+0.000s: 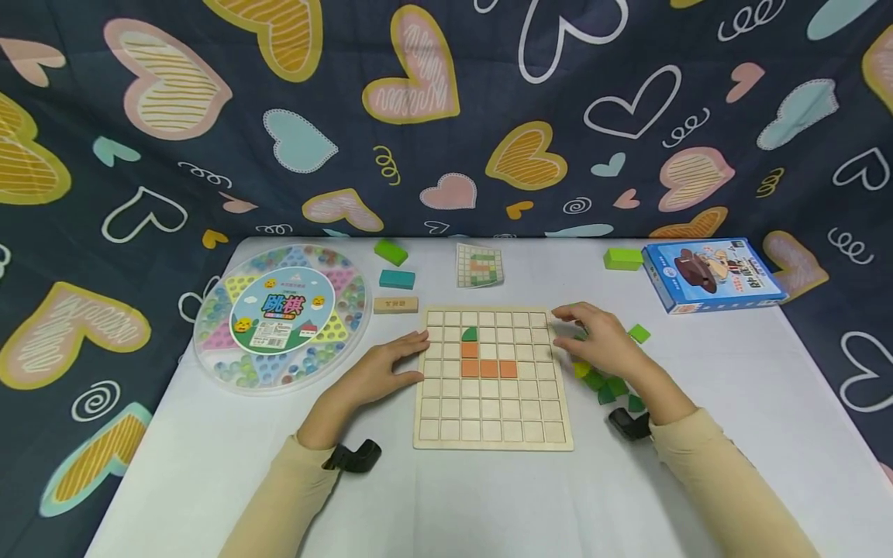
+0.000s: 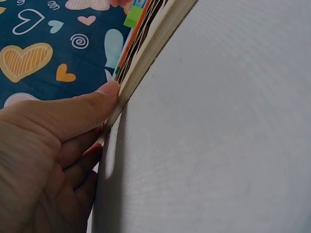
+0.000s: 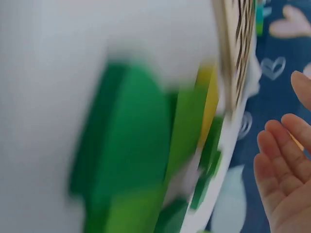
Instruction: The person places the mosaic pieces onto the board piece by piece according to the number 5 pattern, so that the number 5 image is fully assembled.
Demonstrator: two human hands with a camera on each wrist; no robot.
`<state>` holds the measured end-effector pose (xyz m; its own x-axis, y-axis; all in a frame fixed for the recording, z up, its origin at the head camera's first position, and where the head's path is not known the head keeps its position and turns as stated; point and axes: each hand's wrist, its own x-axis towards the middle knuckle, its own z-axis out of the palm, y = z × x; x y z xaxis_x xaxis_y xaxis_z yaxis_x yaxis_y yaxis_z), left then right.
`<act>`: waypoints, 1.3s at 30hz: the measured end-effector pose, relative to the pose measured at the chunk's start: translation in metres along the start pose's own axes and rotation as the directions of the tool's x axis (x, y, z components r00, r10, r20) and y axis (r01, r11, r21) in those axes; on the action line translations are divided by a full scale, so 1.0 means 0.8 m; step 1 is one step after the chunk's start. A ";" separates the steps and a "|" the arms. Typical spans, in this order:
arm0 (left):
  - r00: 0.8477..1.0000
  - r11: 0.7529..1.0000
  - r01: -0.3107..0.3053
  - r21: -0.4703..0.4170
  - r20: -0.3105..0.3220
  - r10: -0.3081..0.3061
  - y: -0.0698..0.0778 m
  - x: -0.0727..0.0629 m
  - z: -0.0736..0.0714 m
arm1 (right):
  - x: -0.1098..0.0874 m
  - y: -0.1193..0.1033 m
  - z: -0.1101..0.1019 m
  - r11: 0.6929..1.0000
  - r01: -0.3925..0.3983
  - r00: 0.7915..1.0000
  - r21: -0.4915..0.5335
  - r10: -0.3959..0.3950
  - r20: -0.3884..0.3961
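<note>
A light wooden grid board (image 1: 452, 408) lies flat on the white table. On it sit several orange square tiles (image 1: 489, 368) in an L shape, with a green round-edged piece (image 1: 470, 334) above the upper one. My left hand (image 1: 380, 370) touches the board's left edge with thumb and fingertips, as the left wrist view also shows. My right hand (image 1: 601, 341) is beside the board's right edge, fingers extended and nothing held. Beneath and around it lies a loose pile of green pieces (image 1: 617, 385) with a yellow piece (image 1: 581, 370), blurred in the right wrist view.
A pattern card (image 1: 479, 266) stands behind the board. At left are a round marble game board (image 1: 282, 318), a green box (image 1: 391, 252), a teal box (image 1: 397, 280) and a wooden block (image 1: 395, 304). A green block (image 1: 623, 259) and a blue box (image 1: 715, 275) are back right.
</note>
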<state>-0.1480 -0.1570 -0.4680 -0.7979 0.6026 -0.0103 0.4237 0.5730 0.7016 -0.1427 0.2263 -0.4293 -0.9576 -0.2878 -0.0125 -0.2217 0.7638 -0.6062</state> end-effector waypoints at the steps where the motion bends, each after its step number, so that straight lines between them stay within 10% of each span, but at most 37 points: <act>1: 1.000 1.000 -0.005 0.004 -0.002 0.005 0.000 0.000 0.000 | 0.003 0.006 -0.004 1.000 -0.018 1.000 0.001 0.018 -0.008; 15: 1.000 1.000 0.005 -0.008 0.011 -0.005 -0.001 -0.001 0.002 | 0.038 0.043 -0.022 0.977 -0.211 0.974 -0.020 0.212 0.084; 39: 1.000 1.000 0.001 -0.005 0.006 -0.001 -0.002 0.000 0.000 | 0.041 0.041 -0.025 0.980 -0.195 0.979 0.040 0.192 0.062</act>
<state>-0.1485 -0.1580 -0.4690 -0.7957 0.6055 -0.0157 0.4204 0.5706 0.7054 -0.1850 0.2537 -0.4338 -0.9690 -0.1709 -0.1785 -0.0230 0.7817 -0.6232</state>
